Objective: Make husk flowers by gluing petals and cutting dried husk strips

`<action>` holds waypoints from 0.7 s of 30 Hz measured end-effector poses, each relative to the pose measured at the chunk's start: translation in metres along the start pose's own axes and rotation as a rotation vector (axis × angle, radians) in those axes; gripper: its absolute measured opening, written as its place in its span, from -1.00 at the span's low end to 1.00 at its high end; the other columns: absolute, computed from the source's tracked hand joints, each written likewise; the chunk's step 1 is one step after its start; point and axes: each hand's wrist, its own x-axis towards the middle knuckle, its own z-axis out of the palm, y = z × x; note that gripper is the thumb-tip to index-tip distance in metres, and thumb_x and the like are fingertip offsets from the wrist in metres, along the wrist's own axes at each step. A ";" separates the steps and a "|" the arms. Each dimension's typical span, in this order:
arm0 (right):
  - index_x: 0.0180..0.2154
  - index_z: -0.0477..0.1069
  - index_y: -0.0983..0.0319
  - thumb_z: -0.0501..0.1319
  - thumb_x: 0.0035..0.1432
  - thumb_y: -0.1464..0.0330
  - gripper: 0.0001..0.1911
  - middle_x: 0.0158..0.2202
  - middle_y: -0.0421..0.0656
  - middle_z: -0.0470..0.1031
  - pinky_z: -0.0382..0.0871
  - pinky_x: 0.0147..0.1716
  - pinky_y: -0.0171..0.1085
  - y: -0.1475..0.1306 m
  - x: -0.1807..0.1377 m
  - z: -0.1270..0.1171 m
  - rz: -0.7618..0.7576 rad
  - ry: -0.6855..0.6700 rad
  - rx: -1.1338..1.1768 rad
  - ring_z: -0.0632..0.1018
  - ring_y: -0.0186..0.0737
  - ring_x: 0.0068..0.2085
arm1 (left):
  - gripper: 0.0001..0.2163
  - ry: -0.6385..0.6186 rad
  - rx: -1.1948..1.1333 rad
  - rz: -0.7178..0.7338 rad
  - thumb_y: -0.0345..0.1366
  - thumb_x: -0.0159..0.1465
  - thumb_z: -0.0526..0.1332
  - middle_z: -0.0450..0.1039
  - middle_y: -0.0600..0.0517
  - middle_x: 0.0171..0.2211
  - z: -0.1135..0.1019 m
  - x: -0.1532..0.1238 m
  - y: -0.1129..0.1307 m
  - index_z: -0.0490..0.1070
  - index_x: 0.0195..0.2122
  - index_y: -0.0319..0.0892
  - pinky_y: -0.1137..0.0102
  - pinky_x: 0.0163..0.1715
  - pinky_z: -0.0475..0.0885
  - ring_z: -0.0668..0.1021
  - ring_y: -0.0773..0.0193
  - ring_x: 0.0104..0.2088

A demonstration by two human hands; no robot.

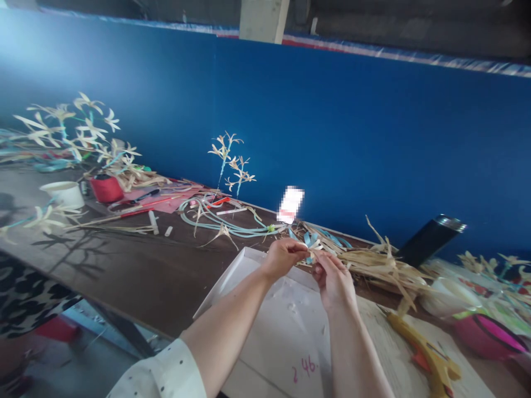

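Both of my hands meet above the far edge of a shallow white box lid [269,331]. My left hand [286,257] pinches a small pale piece, which looks like a dried husk strip [312,253], between thumb and fingertips. On its other side my right hand [334,276] has its fingers closed on the same piece. Just behind the fingertips show light-blue strips [310,239]; whether they are joined to the piece I cannot tell. A bundle of dried husks [373,265] lies right of my right hand.
A yellow glue gun [423,348] lies at right, near a pink bowl-like item [485,334] and a leaning black flask [431,240]. Husk flowers [226,152] stand along the blue partition [352,127]. A red thread spool [107,189] and white cup [64,194] are at left.
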 end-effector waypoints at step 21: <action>-0.51 0.47 0.28 0.39 -0.28 0.37 -0.80 -0.58 -0.29 0.34 0.07 -0.73 -0.51 0.002 0.000 0.002 0.054 0.023 0.031 0.25 -0.54 -0.64 | -0.91 0.004 0.078 0.050 -0.33 0.04 0.25 0.39 0.05 -0.51 -0.002 0.000 -0.001 0.46 -0.52 -0.25 0.52 -0.42 0.27 0.41 0.39 -0.44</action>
